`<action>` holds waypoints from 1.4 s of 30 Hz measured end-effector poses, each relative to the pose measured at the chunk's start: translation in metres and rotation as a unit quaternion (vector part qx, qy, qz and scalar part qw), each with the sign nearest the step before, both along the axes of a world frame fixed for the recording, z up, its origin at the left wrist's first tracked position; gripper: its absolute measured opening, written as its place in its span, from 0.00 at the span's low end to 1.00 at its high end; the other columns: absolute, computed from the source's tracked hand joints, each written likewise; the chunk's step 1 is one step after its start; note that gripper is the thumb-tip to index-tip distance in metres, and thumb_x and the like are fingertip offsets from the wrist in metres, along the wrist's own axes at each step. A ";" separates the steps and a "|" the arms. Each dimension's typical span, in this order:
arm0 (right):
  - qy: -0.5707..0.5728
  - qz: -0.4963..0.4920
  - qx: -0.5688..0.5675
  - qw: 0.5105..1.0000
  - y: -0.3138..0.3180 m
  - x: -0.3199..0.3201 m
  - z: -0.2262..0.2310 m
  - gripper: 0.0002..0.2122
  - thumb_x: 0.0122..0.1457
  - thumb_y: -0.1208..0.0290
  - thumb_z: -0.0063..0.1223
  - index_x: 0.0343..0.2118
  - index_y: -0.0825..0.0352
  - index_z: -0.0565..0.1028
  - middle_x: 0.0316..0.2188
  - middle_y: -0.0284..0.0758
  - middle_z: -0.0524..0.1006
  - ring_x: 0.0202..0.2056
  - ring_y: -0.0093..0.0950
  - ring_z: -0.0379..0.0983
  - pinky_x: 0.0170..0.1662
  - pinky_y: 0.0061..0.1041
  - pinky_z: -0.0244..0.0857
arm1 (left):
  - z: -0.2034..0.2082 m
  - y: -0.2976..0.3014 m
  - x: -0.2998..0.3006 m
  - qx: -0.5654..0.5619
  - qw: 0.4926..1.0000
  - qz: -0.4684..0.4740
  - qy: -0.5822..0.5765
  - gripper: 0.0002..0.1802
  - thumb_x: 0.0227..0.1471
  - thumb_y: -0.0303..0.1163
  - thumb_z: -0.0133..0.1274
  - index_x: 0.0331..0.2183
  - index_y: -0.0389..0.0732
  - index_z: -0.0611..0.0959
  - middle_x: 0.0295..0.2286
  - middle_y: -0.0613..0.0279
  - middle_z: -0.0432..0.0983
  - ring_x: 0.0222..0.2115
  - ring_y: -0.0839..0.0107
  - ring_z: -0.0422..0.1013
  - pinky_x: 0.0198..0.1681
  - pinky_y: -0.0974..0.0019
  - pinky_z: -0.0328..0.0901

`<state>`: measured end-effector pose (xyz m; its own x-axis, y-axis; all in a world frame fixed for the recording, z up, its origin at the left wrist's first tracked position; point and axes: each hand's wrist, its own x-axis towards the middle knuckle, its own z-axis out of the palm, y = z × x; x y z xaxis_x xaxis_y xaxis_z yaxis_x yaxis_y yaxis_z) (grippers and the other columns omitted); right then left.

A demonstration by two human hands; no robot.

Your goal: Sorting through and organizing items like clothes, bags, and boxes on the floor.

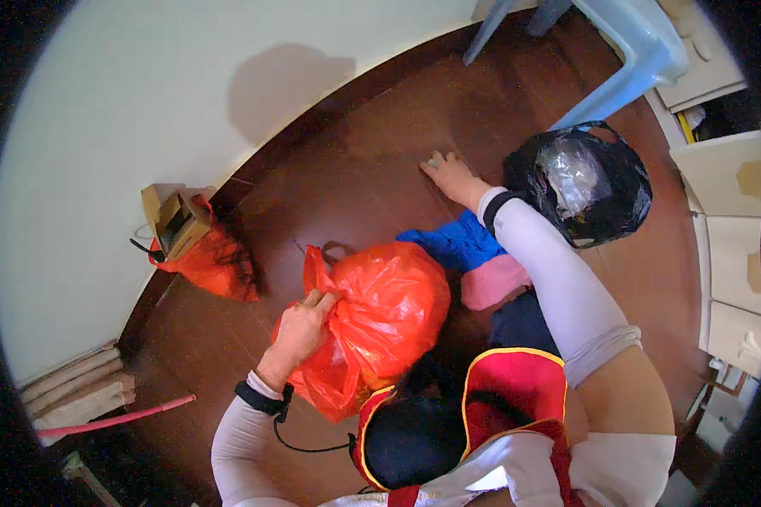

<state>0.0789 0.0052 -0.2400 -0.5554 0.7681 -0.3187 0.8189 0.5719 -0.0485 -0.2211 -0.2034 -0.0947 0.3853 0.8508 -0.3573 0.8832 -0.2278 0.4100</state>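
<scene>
My left hand (pixel 303 329) is closed on the gathered neck of a full red plastic bag (pixel 402 296), which rests on the floor in front of me. What the bag holds is hidden. My right hand (pixel 451 176) reaches far forward, palm down at the brown floor with fingers spread and nothing in it. Just below its wrist lie a crumpled blue cloth (pixel 452 241) and a pink cloth (pixel 492 283). Close to my right forearm stands a black plastic bag (pixel 627 182) with clear plastic wrapping (pixel 571 177) in its mouth.
By the white wall (pixel 144 110) leans another red bag (pixel 211 266) with a cardboard box (pixel 182 224) on it. A light blue plastic stool (pixel 643 51) stands far right, beside white drawers (pixel 740 249). A pink strip (pixel 118 417) lies at lower left.
</scene>
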 end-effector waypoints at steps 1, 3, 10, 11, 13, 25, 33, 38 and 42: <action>0.020 0.001 -0.017 1.000 -0.001 -0.011 0.000 0.19 0.51 0.79 0.39 0.48 0.66 0.62 0.46 0.48 0.61 0.44 0.47 0.64 0.41 0.39 0.65 | 0.000 -0.002 -0.003 0.003 1.000 0.002 0.003 0.22 0.36 0.23 0.48 0.39 0.47 0.71 0.31 0.55 0.69 0.28 0.54 0.70 0.28 0.57 0.66; 0.062 -0.051 -0.036 0.996 -0.003 -0.013 -0.006 0.18 0.50 0.77 0.42 0.46 0.68 0.63 0.44 0.49 0.63 0.40 0.46 0.67 0.39 0.38 0.66 | 0.000 -0.004 -0.006 -0.004 1.000 -0.006 0.026 0.21 0.36 0.24 0.48 0.39 0.47 0.71 0.30 0.54 0.70 0.28 0.55 0.70 0.28 0.57 0.66; 0.256 -0.221 -0.225 0.914 -0.005 0.011 -0.018 0.08 0.47 0.70 0.50 0.29 0.68 0.72 0.26 0.44 0.74 0.27 0.34 0.73 0.30 0.29 0.68 | -0.002 -0.007 -0.055 -0.022 0.984 -0.005 0.178 0.18 0.36 0.25 0.48 0.36 0.45 0.72 0.27 0.53 0.70 0.26 0.55 0.71 0.26 0.57 0.66; 0.299 -0.257 -0.259 0.882 -0.008 0.015 -0.004 0.08 0.48 0.69 0.50 0.27 0.68 0.72 0.25 0.42 0.74 0.26 0.31 0.73 0.28 0.28 0.68 | -0.002 -0.005 -0.061 -0.014 0.982 -0.003 0.187 0.19 0.36 0.24 0.49 0.36 0.44 0.72 0.28 0.53 0.70 0.26 0.54 0.71 0.27 0.57 0.66; 0.385 -0.324 -0.322 0.802 -0.015 0.002 0.037 0.08 0.50 0.67 0.50 0.24 0.68 0.73 0.21 0.38 0.74 0.23 0.26 0.73 0.26 0.25 0.67 | 0.001 -0.004 -0.073 0.000 0.978 0.002 0.210 0.20 0.35 0.24 0.49 0.37 0.43 0.71 0.28 0.54 0.70 0.27 0.54 0.71 0.27 0.57 0.66; 0.206 -0.227 -0.409 0.860 -0.031 0.108 0.270 0.11 0.54 0.68 0.46 0.37 0.69 0.70 0.26 0.30 0.72 0.25 0.17 0.68 0.28 0.16 0.64 | -0.009 0.007 -0.071 -0.005 0.988 -0.027 0.155 0.25 0.34 0.22 0.49 0.41 0.42 0.69 0.32 0.53 0.69 0.32 0.54 0.69 0.33 0.57 0.65; 0.133 -0.109 -0.133 0.976 -0.026 0.147 0.204 0.21 0.53 0.58 0.43 0.46 0.66 0.66 0.35 0.43 0.72 0.35 0.33 0.70 0.39 0.29 0.63 | 0.001 0.015 -0.067 0.024 0.989 -0.044 0.137 0.24 0.35 0.22 0.49 0.41 0.41 0.69 0.31 0.52 0.68 0.31 0.54 0.68 0.32 0.57 0.64; -0.130 -0.033 -0.016 0.991 -0.043 0.138 0.209 0.22 0.46 0.51 0.49 0.44 0.55 0.69 0.40 0.43 0.67 0.40 0.40 0.67 0.43 0.38 0.61 | -0.002 0.009 -0.073 0.024 0.988 -0.035 0.148 0.23 0.35 0.21 0.48 0.40 0.41 0.69 0.31 0.52 0.68 0.32 0.54 0.68 0.32 0.57 0.64; -0.009 -0.083 0.007 0.996 -0.049 0.148 0.215 0.17 0.46 0.55 0.51 0.37 0.58 0.71 0.37 0.41 0.66 0.37 0.40 0.68 0.40 0.36 0.62 | 0.001 0.010 -0.071 0.025 0.989 -0.022 0.144 0.22 0.34 0.20 0.47 0.39 0.40 0.70 0.30 0.52 0.69 0.31 0.53 0.68 0.31 0.56 0.64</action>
<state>0.2273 -0.0437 -0.0250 -0.4145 0.8535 -0.3156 0.9030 0.4289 -0.0262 -0.2917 -0.1932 -0.0937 0.3101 0.8553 -0.4152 0.9507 -0.2820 0.1292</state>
